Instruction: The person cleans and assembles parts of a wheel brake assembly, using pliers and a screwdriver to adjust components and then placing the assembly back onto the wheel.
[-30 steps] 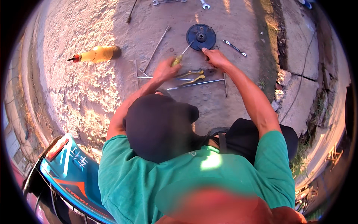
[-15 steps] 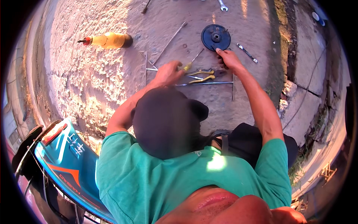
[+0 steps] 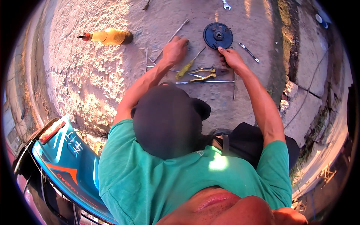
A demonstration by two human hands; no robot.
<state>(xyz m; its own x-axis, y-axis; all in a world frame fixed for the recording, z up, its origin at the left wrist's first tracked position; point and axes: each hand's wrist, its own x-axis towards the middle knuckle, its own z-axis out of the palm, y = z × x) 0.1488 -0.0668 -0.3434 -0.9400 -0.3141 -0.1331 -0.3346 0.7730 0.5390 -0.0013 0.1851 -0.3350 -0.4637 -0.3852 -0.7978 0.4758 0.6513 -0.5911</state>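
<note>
On rough ground (image 3: 90, 67), our half-curled right hand (image 3: 231, 58) touches the disc (image 3: 215, 36); our left hand (image 3: 175, 51) curls loosely, both grips unclear.

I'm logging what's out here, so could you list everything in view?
Round plate: one, black, upper centre
Small tool: one, silver and dark, right of plate
Screwdriver: one, yellow handle, below-left of plate
Pliers: one pair, yellow handles, below plate
T-handled tools: two, silver, near pliers
Long rod: one, silver, left of plate
Wrench: one, silver, top edge
Bottle: one, amber, red cap, lying at left
Vehicle panel: one, blue and orange, lower left
Edge clutter: uncountable, too small
Trousers: one pair, black, centre
Shirt: one, green, bottom
Left hand: one, bare, near long rod
Right hand: one, bare, thumb at plate's rim
</note>
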